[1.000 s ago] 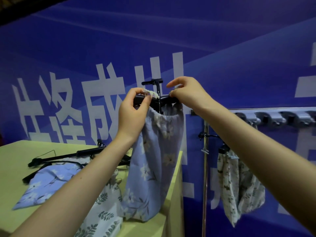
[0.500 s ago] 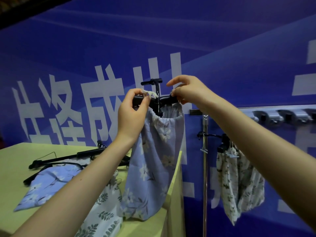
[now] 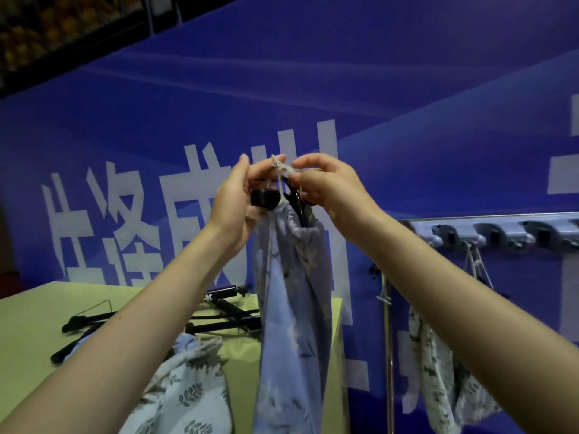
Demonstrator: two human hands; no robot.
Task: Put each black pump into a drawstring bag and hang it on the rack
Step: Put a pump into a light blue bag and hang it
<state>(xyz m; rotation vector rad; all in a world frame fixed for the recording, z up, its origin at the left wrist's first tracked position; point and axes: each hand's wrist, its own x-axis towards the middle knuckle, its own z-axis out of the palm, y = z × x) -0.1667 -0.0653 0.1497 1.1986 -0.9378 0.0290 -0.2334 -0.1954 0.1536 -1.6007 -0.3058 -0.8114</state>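
A blue floral drawstring bag [image 3: 293,308] hangs in the air in front of me, with the black handle of a pump [image 3: 265,198] sticking out of its gathered mouth. My left hand [image 3: 233,202] and my right hand [image 3: 326,183] both pinch the pale drawstring [image 3: 279,166] above the bag's mouth. Several more black pumps [image 3: 219,321] lie on the yellow-green table [image 3: 28,333]. The grey rack [image 3: 501,233] with hooks runs along the wall at the right, and a white leaf-print bag [image 3: 438,364] hangs from it.
A white bag with leaf print [image 3: 185,389] lies on the table's front part, with a blue bag [image 3: 185,341] partly behind it. A metal pole [image 3: 388,355] stands between the table and the hanging bag. The blue banner wall [image 3: 407,120] is close behind.
Both hands have left the pump's handle ends and come together on the drawstring above the bag's mouth. The mouth is now gathered tighter and the bag hangs narrower.
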